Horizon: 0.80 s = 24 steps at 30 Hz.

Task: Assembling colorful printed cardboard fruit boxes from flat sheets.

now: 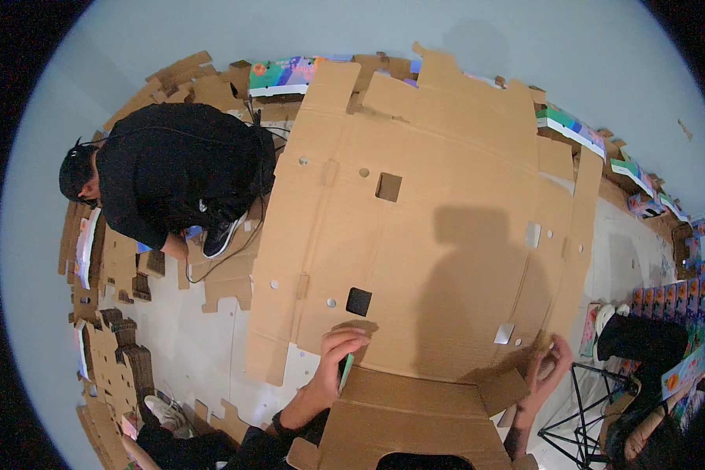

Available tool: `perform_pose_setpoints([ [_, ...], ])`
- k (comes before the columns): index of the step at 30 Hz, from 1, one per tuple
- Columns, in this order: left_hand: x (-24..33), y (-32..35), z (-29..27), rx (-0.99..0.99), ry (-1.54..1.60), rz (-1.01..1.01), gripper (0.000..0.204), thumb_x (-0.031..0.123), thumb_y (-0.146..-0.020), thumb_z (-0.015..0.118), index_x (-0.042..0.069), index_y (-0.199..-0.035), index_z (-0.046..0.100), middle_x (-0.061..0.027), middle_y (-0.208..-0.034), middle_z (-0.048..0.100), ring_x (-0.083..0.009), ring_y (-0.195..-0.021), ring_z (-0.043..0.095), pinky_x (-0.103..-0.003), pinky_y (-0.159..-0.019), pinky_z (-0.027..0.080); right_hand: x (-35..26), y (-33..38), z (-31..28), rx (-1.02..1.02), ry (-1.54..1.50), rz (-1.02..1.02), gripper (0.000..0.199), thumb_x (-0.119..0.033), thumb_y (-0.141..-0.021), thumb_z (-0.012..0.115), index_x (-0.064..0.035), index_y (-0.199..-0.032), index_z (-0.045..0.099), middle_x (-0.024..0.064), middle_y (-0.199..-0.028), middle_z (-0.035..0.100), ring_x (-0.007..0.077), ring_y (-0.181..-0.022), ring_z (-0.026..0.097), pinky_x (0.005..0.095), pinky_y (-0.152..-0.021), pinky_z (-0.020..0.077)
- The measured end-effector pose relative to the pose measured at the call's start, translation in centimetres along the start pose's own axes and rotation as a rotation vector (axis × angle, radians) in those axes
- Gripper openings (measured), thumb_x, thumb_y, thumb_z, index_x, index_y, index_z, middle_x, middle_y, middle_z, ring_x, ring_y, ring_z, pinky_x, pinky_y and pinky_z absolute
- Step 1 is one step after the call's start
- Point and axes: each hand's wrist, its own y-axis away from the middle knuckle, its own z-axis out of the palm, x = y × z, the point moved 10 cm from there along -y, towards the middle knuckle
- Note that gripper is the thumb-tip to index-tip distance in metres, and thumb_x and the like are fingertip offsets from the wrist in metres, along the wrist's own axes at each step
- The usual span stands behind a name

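A large brown die-cut cardboard box blank (415, 251) spreads out in front of me, with square and round holes cut through it and crease lines across it. Its near part is folded along a crease, and a dark rounded cut-out shows at the bottom of the view. My left hand (339, 362) is closed on the left edge by the fold, fingers bent over the board; a strip of green print shows beside them. At the right edge, next to a small bent flap (503, 389), my right hand (547, 368) grips the board with curled fingers.
To the left, a person in black (184, 168) bends over flat cardboard. Stacked cardboard pieces (117, 352) stand at the lower left. Colourful printed boxes (666, 309) and a black wire-frame stand (580, 407) are at the right, near other people. Printed cartons line the wall.
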Motion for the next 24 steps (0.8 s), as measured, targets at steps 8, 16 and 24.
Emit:
perform_pose_setpoints([
  [8,0.2,0.6,0.1,-0.011,-0.108,0.028,0.062,0.021,-0.086,0.078,0.001,-0.137,0.048,-0.0193,-0.132,0.056,-0.0382,-0.124,0.056,-0.053,-0.107,0.044,8.8,2.2,-1.9,-0.504,-0.178,0.561,0.066,-0.019,-0.100,0.068,0.0019,-0.154,0.035,0.0199,-0.127,0.066,0.0260,-0.107,0.065,0.0376,-0.093,0.0528],
  [16,2.4,0.5,1.6,-0.220,-0.144,0.069,0.040,0.017,-0.086,0.076,0.026,-0.125,0.070,-0.0123,-0.136,0.056,-0.0351,-0.123,0.057,-0.059,-0.107,0.044,6.9,3.9,-5.9,-0.375,-0.922,0.928,0.061,-0.009,-0.086,0.070,0.0017,-0.143,0.053,0.0171,-0.134,0.064,0.0281,-0.120,0.064,0.0388,-0.100,0.0520],
  [24,2.9,0.5,2.3,-0.207,-0.088,0.081,0.047,0.013,-0.080,0.082,0.027,-0.124,0.074,-0.0134,-0.134,0.055,-0.0351,-0.118,0.059,-0.057,-0.104,0.049,0.3,4.4,-7.1,-0.508,-0.810,0.548,0.107,-0.047,-0.076,0.089,0.0018,-0.155,0.037,0.0188,-0.143,0.057,0.0281,-0.128,0.059,0.0421,-0.103,0.0501],
])
